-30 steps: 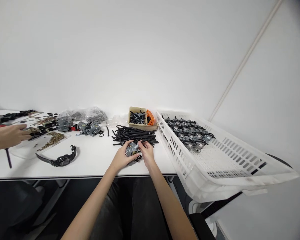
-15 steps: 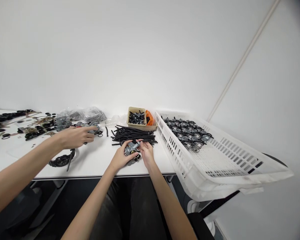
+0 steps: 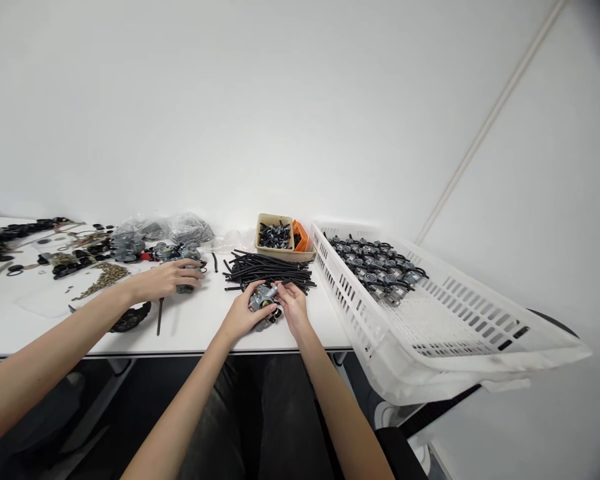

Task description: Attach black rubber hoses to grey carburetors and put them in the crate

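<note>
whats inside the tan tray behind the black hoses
The tan tray holds a heap of small black-and-grey fittings and, at its right end, a small orange slotted container. The heap hides the tray's floor, and the orange container's contents cannot be seen.

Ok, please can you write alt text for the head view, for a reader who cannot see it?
The person's left hand and right hand hold a grey metal carburetor in front of a pile of thin black rubber hoses. A slotted white plastic crate of carburetors sits right; a co-worker's hand works among parts at left.
</note>
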`<state>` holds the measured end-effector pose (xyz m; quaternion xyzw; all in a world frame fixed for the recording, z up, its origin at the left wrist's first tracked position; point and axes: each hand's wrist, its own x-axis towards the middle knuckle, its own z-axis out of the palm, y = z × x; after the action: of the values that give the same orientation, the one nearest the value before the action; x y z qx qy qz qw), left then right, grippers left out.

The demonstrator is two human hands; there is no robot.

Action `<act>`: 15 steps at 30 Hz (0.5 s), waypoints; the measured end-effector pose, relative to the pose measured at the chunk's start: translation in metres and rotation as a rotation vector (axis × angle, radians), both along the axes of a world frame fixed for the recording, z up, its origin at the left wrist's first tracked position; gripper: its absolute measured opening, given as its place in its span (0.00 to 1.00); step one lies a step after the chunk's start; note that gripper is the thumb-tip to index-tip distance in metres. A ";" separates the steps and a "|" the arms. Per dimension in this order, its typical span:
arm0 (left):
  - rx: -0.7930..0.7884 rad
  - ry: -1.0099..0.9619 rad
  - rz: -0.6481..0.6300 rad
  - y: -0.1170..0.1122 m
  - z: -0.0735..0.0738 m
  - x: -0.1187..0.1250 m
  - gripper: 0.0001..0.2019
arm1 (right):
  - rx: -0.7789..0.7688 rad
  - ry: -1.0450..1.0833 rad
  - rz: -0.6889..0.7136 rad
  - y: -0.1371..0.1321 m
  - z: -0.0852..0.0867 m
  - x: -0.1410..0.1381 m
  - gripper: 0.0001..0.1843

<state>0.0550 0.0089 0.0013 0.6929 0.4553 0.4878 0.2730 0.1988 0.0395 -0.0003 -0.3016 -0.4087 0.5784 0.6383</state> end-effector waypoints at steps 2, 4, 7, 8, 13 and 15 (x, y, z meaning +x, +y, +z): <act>-0.003 0.010 0.007 0.000 0.000 0.000 0.27 | -0.007 0.001 -0.006 0.001 -0.001 0.000 0.15; 0.008 0.023 0.015 -0.001 0.001 0.001 0.28 | -0.007 0.005 -0.009 0.001 -0.001 -0.001 0.15; 0.028 0.044 0.028 -0.003 0.002 0.001 0.29 | -0.006 0.009 -0.019 0.002 -0.002 -0.002 0.15; 0.031 0.051 0.030 -0.004 0.003 0.001 0.30 | -0.003 0.002 -0.024 0.002 -0.003 -0.002 0.15; 0.032 0.085 0.024 -0.008 0.006 0.001 0.30 | 0.064 -0.060 -0.034 0.004 -0.007 -0.002 0.15; 0.036 0.088 0.026 -0.009 0.008 0.002 0.30 | 0.086 -0.070 -0.031 0.004 -0.008 -0.002 0.14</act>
<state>0.0566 0.0002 0.0088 0.7127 0.4669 0.4684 0.2340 0.1969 0.0440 -0.0081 -0.3000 -0.4506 0.5394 0.6450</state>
